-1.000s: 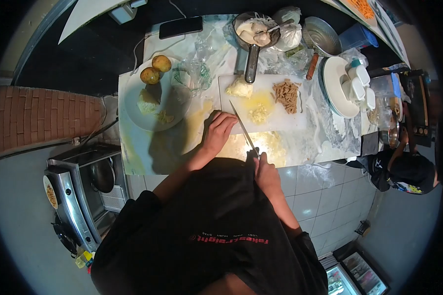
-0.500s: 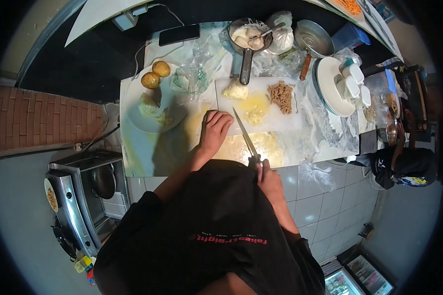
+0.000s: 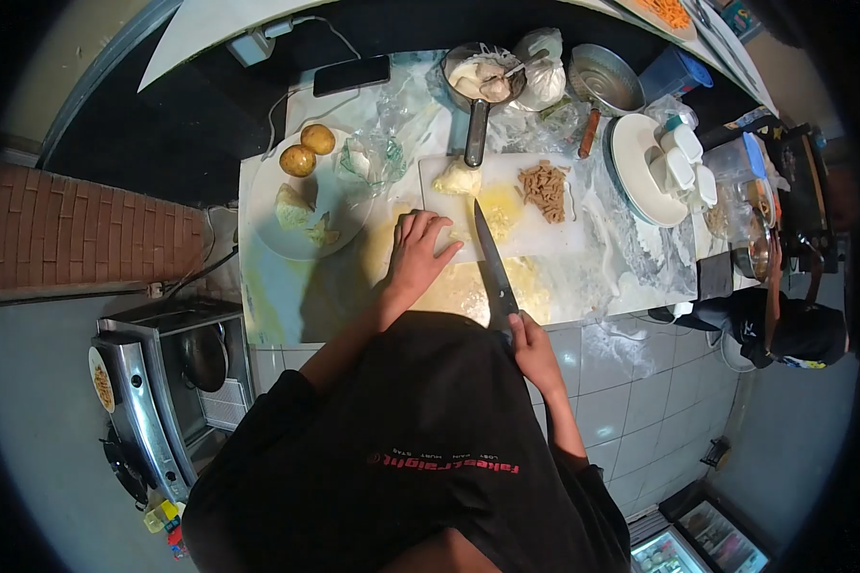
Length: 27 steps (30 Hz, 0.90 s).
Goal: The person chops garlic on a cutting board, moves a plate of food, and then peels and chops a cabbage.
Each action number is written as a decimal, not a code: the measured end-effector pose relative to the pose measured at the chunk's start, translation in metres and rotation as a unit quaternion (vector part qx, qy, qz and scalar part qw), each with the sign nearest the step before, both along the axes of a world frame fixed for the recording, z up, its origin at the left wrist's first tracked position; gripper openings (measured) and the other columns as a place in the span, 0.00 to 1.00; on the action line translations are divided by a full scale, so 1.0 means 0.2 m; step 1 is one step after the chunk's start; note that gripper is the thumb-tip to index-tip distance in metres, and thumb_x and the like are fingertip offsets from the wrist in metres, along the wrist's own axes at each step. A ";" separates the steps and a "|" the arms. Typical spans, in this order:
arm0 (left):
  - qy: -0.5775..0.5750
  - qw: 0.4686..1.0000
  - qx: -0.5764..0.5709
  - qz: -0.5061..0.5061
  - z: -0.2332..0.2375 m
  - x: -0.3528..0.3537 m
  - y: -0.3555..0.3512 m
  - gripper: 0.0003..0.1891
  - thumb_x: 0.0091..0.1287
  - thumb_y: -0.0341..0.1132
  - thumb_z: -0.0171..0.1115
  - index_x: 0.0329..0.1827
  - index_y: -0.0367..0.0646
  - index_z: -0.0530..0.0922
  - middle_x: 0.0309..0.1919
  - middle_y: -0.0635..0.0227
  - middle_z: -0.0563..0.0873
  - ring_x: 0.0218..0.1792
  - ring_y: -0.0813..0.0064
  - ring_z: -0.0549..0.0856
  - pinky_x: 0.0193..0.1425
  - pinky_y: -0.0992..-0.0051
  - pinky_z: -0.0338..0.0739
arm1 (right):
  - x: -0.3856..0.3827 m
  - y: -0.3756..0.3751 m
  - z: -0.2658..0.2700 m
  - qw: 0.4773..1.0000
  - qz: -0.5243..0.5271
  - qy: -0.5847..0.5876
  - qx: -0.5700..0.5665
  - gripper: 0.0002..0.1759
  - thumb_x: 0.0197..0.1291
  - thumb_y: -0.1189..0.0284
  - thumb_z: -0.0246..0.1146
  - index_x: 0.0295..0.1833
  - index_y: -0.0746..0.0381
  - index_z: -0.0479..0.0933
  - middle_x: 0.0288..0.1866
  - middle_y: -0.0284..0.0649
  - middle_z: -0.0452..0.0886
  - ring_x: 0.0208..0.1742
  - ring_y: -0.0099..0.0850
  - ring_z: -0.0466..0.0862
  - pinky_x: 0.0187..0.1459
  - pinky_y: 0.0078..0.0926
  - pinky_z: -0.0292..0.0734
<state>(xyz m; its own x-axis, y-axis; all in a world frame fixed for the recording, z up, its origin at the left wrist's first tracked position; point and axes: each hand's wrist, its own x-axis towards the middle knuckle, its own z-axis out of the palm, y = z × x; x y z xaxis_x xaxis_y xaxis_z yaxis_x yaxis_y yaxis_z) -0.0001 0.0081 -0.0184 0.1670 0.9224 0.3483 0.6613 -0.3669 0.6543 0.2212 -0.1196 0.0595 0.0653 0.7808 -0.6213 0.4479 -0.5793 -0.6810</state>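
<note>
My right hand (image 3: pixel 537 351) grips a long kitchen knife (image 3: pixel 493 263) by its handle, the blade reaching over the front of the white cutting board (image 3: pixel 569 241). At the board's left edge rests my left hand (image 3: pixel 419 253), fingers apart and thumb stretched toward the blade. A few pale yellow bits (image 3: pixel 460 233) lie between that hand and the knife. Behind them sits a pale yellow lump (image 3: pixel 457 179), and a wet yellow patch spreads right of the blade. A pile of brown strips (image 3: pixel 545 191) occupies the board's right side.
A pan (image 3: pixel 477 124) of creamy food has its handle over the board. Left is a plate (image 3: pixel 282 244) with cabbage pieces and two potatoes (image 3: pixel 298 160). Stacked plates (image 3: pixel 631 158) stand right. Another person (image 3: pixel 784 325) is at far right.
The knife has shifted right, its blade now showing broader, and my right hand moved slightly right. My left fingers have spread. The chopped yellow pile right of the blade no longer shows there.
</note>
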 end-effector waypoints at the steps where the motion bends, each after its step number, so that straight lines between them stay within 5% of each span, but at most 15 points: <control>1: 0.013 1.000 0.014 -0.005 0.01 0.00 0.00 0.19 0.59 0.36 0.73 0.53 0.47 0.81 0.51 0.65 0.80 0.56 0.60 0.75 0.60 0.63 0.69 | 0.00 -0.01 -0.03 0.996 0.028 -0.050 0.064 0.26 0.79 0.56 0.50 0.46 0.72 0.74 0.26 0.55 0.79 0.27 0.57 0.76 0.36 0.46 0.75; 9: 0.074 0.994 0.056 -0.062 0.03 0.05 0.05 0.08 0.62 0.37 0.70 0.42 0.49 0.85 0.47 0.73 0.81 0.55 0.66 0.76 0.61 0.64 0.66 | -0.02 -0.04 -0.03 0.985 0.055 -0.121 0.112 0.24 0.78 0.58 0.52 0.45 0.73 0.73 0.30 0.64 0.78 0.38 0.66 0.78 0.38 0.51 0.72; 11: 0.069 0.994 0.053 -0.059 0.02 0.06 0.06 0.06 0.62 0.36 0.70 0.39 0.48 0.85 0.46 0.74 0.82 0.55 0.67 0.76 0.60 0.64 0.67 | -0.03 -0.05 -0.05 0.978 0.061 -0.148 0.137 0.22 0.77 0.60 0.52 0.49 0.72 0.75 0.28 0.68 0.79 0.38 0.69 0.80 0.37 0.59 0.74; 27: 0.011 0.997 0.064 -0.029 -0.03 0.08 0.04 0.03 0.61 0.32 0.69 0.37 0.46 0.84 0.39 0.73 0.82 0.47 0.67 0.78 0.51 0.66 0.68 | -0.13 0.00 -0.14 0.940 0.133 -0.292 0.112 0.20 0.78 0.58 0.48 0.53 0.66 0.67 0.28 0.63 0.82 0.33 0.65 0.84 0.33 0.60 0.80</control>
<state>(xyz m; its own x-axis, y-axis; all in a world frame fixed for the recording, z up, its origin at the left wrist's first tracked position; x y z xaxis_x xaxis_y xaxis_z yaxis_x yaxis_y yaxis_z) 0.0168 0.0157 -0.0237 0.2282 0.8586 0.4590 0.6494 -0.4855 0.5852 0.1950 -0.1197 0.0310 0.1282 0.9248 -0.3583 0.8925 -0.2651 -0.3649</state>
